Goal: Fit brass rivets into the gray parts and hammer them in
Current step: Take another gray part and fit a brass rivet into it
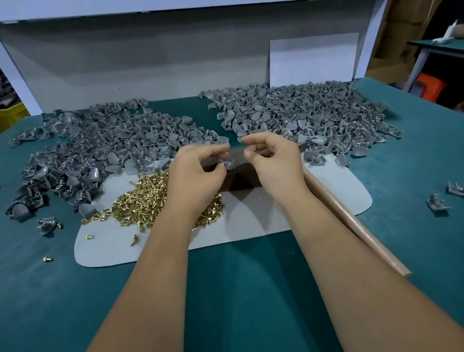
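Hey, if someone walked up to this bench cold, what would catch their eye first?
Probably the two big heaps of gray parts spread across the back of the green table, and the shiny pile of brass rivets on the pale mat. At the centre, the left hand pinches a gray part while the right hand works beside it.

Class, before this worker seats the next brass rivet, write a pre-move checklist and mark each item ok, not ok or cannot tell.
1. Gray part held over the dark block: ok, the left hand pinches it.
2. Rivet in the right hand: cannot tell, the fingertips hide it.
3. Rivet supply within reach: ok, the brass rivet pile lies by the left hand.
4. Hammer ready: ok, the wooden handle lies beside the right forearm.
5. Rivet hole facing up: cannot tell.
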Demonstrator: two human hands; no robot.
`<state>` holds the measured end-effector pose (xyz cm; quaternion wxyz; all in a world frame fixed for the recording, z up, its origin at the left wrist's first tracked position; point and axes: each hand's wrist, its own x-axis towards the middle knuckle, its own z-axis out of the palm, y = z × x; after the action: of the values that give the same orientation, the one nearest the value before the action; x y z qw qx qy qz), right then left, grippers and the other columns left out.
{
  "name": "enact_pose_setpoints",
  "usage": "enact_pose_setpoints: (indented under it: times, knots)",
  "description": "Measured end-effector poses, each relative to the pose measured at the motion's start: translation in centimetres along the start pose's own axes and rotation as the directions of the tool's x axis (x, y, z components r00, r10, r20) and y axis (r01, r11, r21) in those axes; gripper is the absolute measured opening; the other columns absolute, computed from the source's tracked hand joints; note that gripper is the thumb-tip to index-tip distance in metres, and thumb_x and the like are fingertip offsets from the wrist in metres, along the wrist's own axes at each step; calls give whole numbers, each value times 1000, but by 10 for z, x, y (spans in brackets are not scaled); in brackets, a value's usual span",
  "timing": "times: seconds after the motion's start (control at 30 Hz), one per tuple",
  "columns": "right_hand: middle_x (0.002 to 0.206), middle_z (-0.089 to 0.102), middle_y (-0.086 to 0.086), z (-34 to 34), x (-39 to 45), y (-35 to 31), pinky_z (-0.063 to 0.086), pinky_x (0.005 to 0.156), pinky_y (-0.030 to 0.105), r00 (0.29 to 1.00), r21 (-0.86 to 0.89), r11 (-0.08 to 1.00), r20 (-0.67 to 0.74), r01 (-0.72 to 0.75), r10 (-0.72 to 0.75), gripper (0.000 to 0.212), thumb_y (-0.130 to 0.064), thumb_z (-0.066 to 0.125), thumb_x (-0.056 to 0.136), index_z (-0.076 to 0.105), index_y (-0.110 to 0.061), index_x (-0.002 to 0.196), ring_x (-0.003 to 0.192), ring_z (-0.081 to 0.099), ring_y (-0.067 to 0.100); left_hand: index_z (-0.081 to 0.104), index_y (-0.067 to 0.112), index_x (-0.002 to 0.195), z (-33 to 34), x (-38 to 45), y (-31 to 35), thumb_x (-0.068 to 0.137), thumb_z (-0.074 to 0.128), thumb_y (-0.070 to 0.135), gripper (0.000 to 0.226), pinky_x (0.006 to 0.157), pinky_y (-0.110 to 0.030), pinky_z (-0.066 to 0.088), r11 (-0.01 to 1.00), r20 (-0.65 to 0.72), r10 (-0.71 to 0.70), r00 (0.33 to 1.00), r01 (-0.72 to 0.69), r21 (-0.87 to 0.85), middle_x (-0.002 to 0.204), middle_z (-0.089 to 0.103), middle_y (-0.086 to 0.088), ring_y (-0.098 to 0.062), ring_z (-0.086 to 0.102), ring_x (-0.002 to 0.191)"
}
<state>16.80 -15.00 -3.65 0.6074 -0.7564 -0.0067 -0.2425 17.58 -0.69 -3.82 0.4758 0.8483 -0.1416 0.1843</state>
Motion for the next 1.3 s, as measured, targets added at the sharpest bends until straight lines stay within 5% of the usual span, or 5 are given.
enact_pose_setpoints:
  times: [0.13,0.47,0.93,1.1,1.3]
  knots:
    - [77,63,-9,1,-1,-3,46,69,11,999,39,998,-23,40,-39,34,5,61,84,68,-28,86,68,54,-6,72,25,117,2,0,1,89,68,11,32,107,-37,44,1000,-28,-16,999,17,20,105,67,15,-14,56,118]
    - [75,66,-8,6,-5,-14,51,70,16,998,206,977,-3,64,-65,31,8,67,79,67,-22,88,73,63,0,75,22,94,3,0,12,90,70,15,10,91,-16,44,983,-55,-29,998,18,-184,109,63,-3,0,56,107]
    - [76,67,-11,8,-7,-15,43,66,6,992,-79,992,82,97,-91,13,-3,67,84,74,-14,86,71,59,-6,74,22,85,1,0,7,93,65,11,16,69,-5,46,979,-39,-35,999,26,-203,84,72,6,9,62,76]
    - [73,60,-15,9,-7,-13,41,64,7,990,-138,982,81,126,-115,16,-3,61,88,63,-18,82,68,54,-9,75,24,93,2,1,5,93,66,16,12,101,-40,48,980,-82,-77,994,61,-189,99,72,4,-18,61,111]
    - [81,62,-9,9,-6,-5,45,75,23,994,-282,954,78,100,-81,15,-5,58,90,63,-19,86,81,57,9,74,28,104,0,3,1,90,66,16,19,104,-43,46,973,-114,-160,981,137,-185,112,68,0,-21,55,121]
